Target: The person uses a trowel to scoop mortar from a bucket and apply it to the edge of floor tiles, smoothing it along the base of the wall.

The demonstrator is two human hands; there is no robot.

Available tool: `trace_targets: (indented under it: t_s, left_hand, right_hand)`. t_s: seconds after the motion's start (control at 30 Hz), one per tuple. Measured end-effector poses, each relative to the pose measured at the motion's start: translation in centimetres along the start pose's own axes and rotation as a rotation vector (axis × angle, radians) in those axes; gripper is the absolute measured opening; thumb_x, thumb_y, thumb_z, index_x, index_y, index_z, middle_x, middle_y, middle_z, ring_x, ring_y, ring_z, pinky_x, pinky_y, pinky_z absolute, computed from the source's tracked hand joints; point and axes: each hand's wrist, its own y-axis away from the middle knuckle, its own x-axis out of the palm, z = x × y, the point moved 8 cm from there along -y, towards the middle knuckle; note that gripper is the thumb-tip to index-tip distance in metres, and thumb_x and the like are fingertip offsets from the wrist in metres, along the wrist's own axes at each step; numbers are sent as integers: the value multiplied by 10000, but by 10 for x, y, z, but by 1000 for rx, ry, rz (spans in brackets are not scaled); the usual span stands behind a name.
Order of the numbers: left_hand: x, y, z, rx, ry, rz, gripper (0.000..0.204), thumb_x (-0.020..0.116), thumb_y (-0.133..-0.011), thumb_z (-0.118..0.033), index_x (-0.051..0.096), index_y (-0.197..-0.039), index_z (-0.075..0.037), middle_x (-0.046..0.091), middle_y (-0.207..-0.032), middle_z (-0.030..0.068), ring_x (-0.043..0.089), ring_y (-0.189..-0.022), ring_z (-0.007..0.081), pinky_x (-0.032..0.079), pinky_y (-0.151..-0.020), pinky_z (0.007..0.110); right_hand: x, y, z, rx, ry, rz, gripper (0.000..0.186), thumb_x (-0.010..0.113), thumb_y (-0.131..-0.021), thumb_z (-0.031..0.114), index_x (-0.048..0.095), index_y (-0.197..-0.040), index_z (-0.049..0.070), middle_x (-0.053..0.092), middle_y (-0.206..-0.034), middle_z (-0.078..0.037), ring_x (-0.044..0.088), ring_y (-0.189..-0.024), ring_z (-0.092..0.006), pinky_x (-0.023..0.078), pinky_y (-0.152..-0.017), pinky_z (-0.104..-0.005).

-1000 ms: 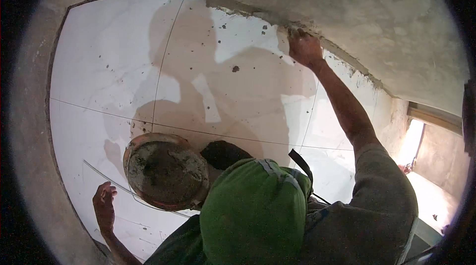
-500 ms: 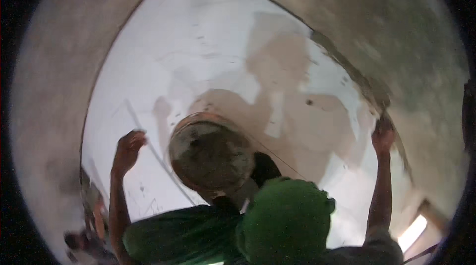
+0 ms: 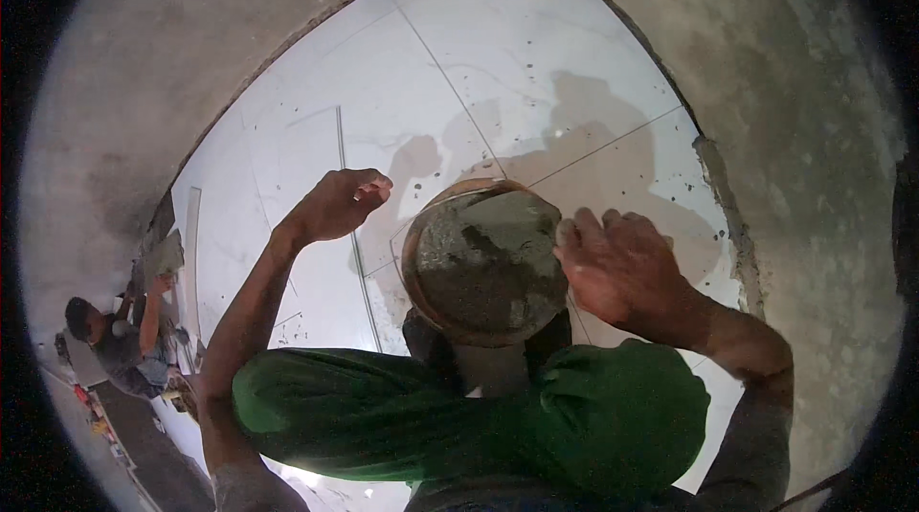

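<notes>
A round basin [image 3: 410, 268] with a brownish rim stands between my knees, holding wet grey mortar [image 3: 479, 268]. My right hand [image 3: 627, 268] is at the basin's right edge, its fingers bent and grey with mortar. What those fingers grip, if anything, is hidden by the hand. A smoother grey patch lies on the mortar by the fingertips; whether it is a blade I cannot tell. Left of the basin, my left hand [image 3: 340, 204] hangs over the white tiles [image 3: 431, 139], apart from the basin. Its fingers are loosely curled with nothing seen in them.
Bare grey cement walls [image 3: 823, 129] border the tiled floor, with a rough mortar strip [image 3: 728, 215] along the right edge. A long thin strip [image 3: 354, 234] lies on the tiles near my left hand. Another person [image 3: 120, 349] sits at the far left. Mortar crumbs dot the tiles.
My right hand has come from the right wall's edge in to the basin. My left hand remains raised on the left. The whole view has shifted, and the picture is sharper.
</notes>
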Motion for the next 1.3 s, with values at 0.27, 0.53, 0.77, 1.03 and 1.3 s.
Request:
trace_targets:
  t_s: [0.27, 0.53, 0.77, 1.03, 1.3]
  left_hand:
    - [-9, 13, -2, -7, 71, -11, 290, 616, -1037, -245, 647, -1271, -77, 736, -1140, 134, 709, -1076, 257, 575, -951, 420]
    - [-2, 1, 12, 24, 8, 9, 246, 609, -1032, -185, 657, -1239, -62, 729, -1157, 132, 702, -1075, 244, 571, -961, 410]
    - [9, 7, 38, -9, 183, 41, 321, 563, -1058, -253, 645, -1255, -14, 702, -1215, 143, 669, -1136, 244, 529, -996, 391]
    - [10, -5, 33, 78, 133, 37, 309, 567, -1050, -228, 649, -1242, 0, 715, -1173, 147, 681, -1074, 241, 535, -980, 387]
    - [8, -9, 34, 94, 19, 17, 275, 638, -1027, -227, 679, -1171, 5, 731, -957, 61, 658, -937, 128, 530, -850, 321]
  right_hand:
    - [108, -50, 62, -339, -272, 377, 202, 667, -779, 183, 657, -855, -4, 641, -780, -180, 675, -765, -363, 504, -680, -506]
    - [99, -21, -3, 109, -363, 493, 202, 677, -842, 221, 641, -786, 31, 625, -682, -185, 654, -706, -400, 507, -675, -502]
    - [115, 9, -21, 373, -749, 422, 366, 624, -967, 313, 622, -766, 7, 612, -651, -192, 636, -625, -360, 504, -633, -476]
    - [102, 8, -32, 381, -850, 352, 393, 629, -969, 323, 616, -787, -25, 612, -650, -191, 649, -617, -284, 515, -648, -432]
    - [62, 36, -102, 210, -838, 73, 391, 635, -983, 376, 669, -851, 9, 641, -700, -115, 614, -640, -212, 518, -643, -409]
